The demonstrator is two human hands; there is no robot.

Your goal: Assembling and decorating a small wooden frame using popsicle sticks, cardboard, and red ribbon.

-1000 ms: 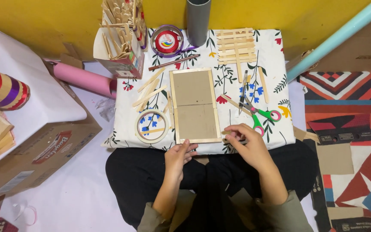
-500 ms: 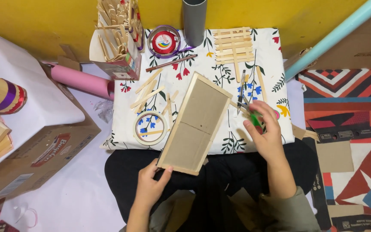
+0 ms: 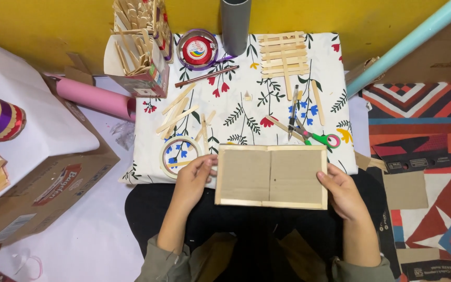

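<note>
Both hands hold a flat cardboard panel (image 3: 271, 176) w/ a stick frame round its edges & one stick down the middle. Left hand (image 3: 194, 177) grips its left edge, right hand (image 3: 340, 192) grips its right edge, fingers curled on it. Panel sits level, half over the person's lap, half over the near edge of the worktop (image 3: 246, 99), which has a flower cloth on it.

Step looks like: checking or lining up the frame. Next move prob. needs a steady grip on both sides so the sticks don't pop off, & a free spot to set it down.

Just past the right hand: green scissors (image 3: 317, 137) & a pen (image 3: 293, 112). Past the left hand: tape ring (image 3: 176, 156), loose craft sticks (image 3: 176, 112). Far from the hands: a stick grid (image 3: 284, 55), grey tube (image 3: 235, 23), round red tape roll (image 3: 198, 49), small box full of sticks (image 3: 142, 57). Left of the left hand: brown carton w/ a red & white label (image 3: 58, 185), pink paper roll (image 3: 92, 98). Right of the right hand: dark flat boxes w/ small white labels (image 3: 408, 162).
</note>
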